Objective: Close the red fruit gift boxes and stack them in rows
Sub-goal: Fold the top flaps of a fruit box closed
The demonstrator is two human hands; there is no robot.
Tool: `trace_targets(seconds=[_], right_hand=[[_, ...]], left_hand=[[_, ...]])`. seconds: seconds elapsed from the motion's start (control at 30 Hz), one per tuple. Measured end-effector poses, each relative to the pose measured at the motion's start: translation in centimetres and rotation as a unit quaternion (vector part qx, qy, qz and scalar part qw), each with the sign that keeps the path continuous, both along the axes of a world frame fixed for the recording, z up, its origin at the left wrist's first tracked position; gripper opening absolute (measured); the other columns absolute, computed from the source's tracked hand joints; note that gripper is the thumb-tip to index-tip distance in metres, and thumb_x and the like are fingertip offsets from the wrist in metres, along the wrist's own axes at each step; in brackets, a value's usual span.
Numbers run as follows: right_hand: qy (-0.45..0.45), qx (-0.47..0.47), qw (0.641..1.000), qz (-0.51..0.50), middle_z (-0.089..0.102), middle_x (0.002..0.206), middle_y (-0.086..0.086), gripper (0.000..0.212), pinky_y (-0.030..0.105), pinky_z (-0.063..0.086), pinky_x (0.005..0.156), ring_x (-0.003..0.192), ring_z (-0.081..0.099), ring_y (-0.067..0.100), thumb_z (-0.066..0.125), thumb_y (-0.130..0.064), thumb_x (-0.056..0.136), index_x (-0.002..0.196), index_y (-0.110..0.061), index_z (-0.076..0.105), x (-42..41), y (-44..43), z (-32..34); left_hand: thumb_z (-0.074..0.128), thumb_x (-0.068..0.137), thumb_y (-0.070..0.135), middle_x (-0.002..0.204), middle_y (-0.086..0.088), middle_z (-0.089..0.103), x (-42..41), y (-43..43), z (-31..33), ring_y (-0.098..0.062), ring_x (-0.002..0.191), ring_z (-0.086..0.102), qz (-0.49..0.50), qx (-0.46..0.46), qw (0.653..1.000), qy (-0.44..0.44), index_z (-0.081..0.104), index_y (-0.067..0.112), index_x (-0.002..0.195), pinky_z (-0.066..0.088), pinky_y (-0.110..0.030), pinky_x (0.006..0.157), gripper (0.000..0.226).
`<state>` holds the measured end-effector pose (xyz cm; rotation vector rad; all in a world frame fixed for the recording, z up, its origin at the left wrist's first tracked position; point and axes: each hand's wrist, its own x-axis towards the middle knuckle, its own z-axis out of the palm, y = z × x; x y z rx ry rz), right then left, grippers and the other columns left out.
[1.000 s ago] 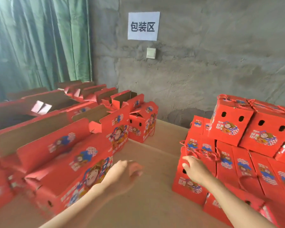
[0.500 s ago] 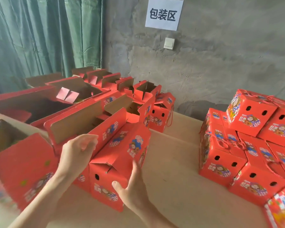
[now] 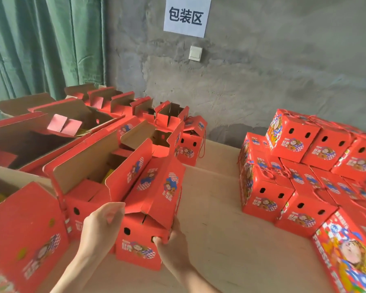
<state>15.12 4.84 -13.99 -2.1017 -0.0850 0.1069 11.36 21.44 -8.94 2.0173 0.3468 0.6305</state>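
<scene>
A long red gift box (image 3: 154,199) with its top flaps nearly folded together stands at the near centre of the table. My left hand (image 3: 101,227) grips its near left end, with the fingers curled at the upper corner. My right hand (image 3: 173,248) grips the near right corner, the thumb on the end face by a round hole. Several open red boxes (image 3: 89,166) with raised cardboard flaps fill the left side. Closed red boxes (image 3: 304,182) are stacked in rows on the right.
The light wooden table (image 3: 218,208) shows bare between the two groups of boxes. A grey concrete wall with a paper sign (image 3: 186,16) and a switch (image 3: 195,53) lies behind. A green curtain (image 3: 40,47) hangs at the back left.
My right hand left the closed stack and came over to the box at the centre. Both hands closed onto its near end, and the view turned left and down.
</scene>
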Motion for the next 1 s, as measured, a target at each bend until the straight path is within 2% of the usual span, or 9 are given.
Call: trace_targets(seconds=[0.23, 0.37, 0.47, 0.53, 0.63, 0.73, 0.83, 0.9, 1.0], right_hand=[[-0.018, -0.053, 0.997, -0.048, 0.066, 0.085, -0.006, 0.041, 0.027, 0.051, 0.065, 0.076, 0.065, 0.014, 0.053, -0.009, 0.070, 0.107, -0.023, 0.043, 1.3, -7.1, 0.3], [-0.013, -0.088, 0.994, -0.071, 0.068, 0.079, -0.003, 0.038, 0.029, 0.055, 0.067, 0.073, 0.066, 0.011, 0.065, 0.002, 0.074, 0.099, -0.024, 0.051, 1.1, -17.6, 0.4], [0.026, -0.110, 0.987, -0.117, 0.063, 0.079, -0.008, 0.034, 0.010, 0.047, 0.061, 0.073, 0.062, 0.004, 0.066, -0.002, 0.080, 0.085, -0.032, 0.052, 0.0, -24.4, 0.7], [0.005, -0.152, 0.975, -0.162, 0.060, 0.071, -0.005, 0.026, 0.011, 0.042, 0.051, 0.064, 0.057, 0.009, 0.059, -0.004, 0.085, 0.076, -0.028, 0.053, -0.4, -27.7, 1.1], [-0.051, -0.183, 0.955, -0.227, 0.050, 0.052, 0.001, 0.029, 0.013, 0.035, 0.040, 0.044, 0.047, 0.006, 0.040, -0.001, 0.094, 0.067, -0.012, 0.045, -0.8, -30.1, 1.7], [-0.143, -0.140, 0.954, -0.222, 0.057, 0.064, -0.001, 0.033, 0.007, 0.038, 0.056, 0.057, 0.051, -0.012, 0.051, 0.023, 0.079, 0.071, -0.009, 0.055, -1.3, -30.5, 2.2], [-0.171, -0.016, 0.971, -0.167, 0.064, 0.083, 0.001, 0.028, 0.021, 0.047, 0.072, 0.074, 0.059, 0.000, 0.065, 0.014, 0.077, 0.096, -0.006, 0.067, -1.2, -30.7, 2.2], [-0.188, 0.013, 0.974, -0.124, 0.062, 0.097, 0.006, 0.053, 0.025, 0.050, 0.081, 0.080, 0.059, 0.006, 0.063, 0.013, 0.081, 0.128, -0.009, 0.053, -0.7, -30.6, 2.4], [-0.121, 0.054, 0.989, -0.062, 0.057, 0.123, 0.011, 0.061, 0.029, 0.042, 0.100, 0.101, 0.058, 0.009, 0.062, 0.005, 0.086, 0.136, -0.022, 0.040, 0.1, -30.3, 3.1]], left_hand=[[0.057, 0.088, 0.001, 0.102, -0.003, 0.070, 1.6, -2.2, 0.3, -0.020, 0.085, 0.063, 0.007, -0.020, 0.999, -0.024, 0.070, 0.014, 0.105, 0.052, -0.039, 0.078, 0.025], [0.056, 0.091, 0.006, 0.108, -0.004, 0.068, 2.9, -3.9, -0.2, -0.017, 0.092, 0.059, -0.024, -0.010, 0.999, -0.026, 0.067, 0.011, 0.111, 0.043, -0.031, 0.081, 0.023], [0.053, 0.094, 0.015, 0.119, -0.011, 0.063, 4.6, -6.3, -0.8, -0.022, 0.105, 0.057, -0.065, -0.017, 0.998, 0.005, 0.058, 0.007, 0.124, 0.041, -0.033, 0.088, 0.031], [0.049, 0.097, 0.020, 0.129, -0.014, 0.057, 5.8, -8.3, -1.1, -0.026, 0.116, 0.053, -0.085, -0.022, 0.995, 0.044, 0.050, 0.004, 0.131, 0.039, -0.036, 0.096, 0.038], [0.046, 0.095, 0.039, 0.106, -0.013, 0.062, 7.1, -11.2, -1.7, -0.021, 0.093, 0.052, -0.131, -0.115, 0.979, 0.110, 0.059, 0.000, 0.111, 0.039, -0.033, 0.080, 0.044], [0.043, 0.093, 0.050, 0.074, -0.012, 0.051, 7.5, -13.4, -2.3, -0.021, 0.069, 0.048, -0.120, -0.257, 0.945, 0.162, 0.061, 0.002, 0.082, 0.037, -0.032, 0.066, 0.053], [0.048, 0.094, 0.046, 0.066, -0.009, 0.053, 7.0, -14.0, -2.1, -0.021, 0.061, 0.050, -0.050, -0.322, 0.933, 0.155, 0.062, 0.003, 0.072, 0.040, -0.030, 0.061, 0.051], [0.053, 0.093, 0.044, 0.068, -0.006, 0.061, 6.5, -13.9, -1.8, -0.021, 0.060, 0.054, -0.034, -0.387, 0.911, 0.136, 0.067, 0.010, 0.077, 0.043, -0.029, 0.057, 0.040], [0.061, 0.088, 0.039, 0.074, -0.004, 0.064, 5.8, -13.2, -1.0, -0.018, 0.066, 0.057, -0.051, -0.416, 0.901, 0.108, 0.071, 0.011, 0.086, 0.046, -0.030, 0.059, 0.029]])
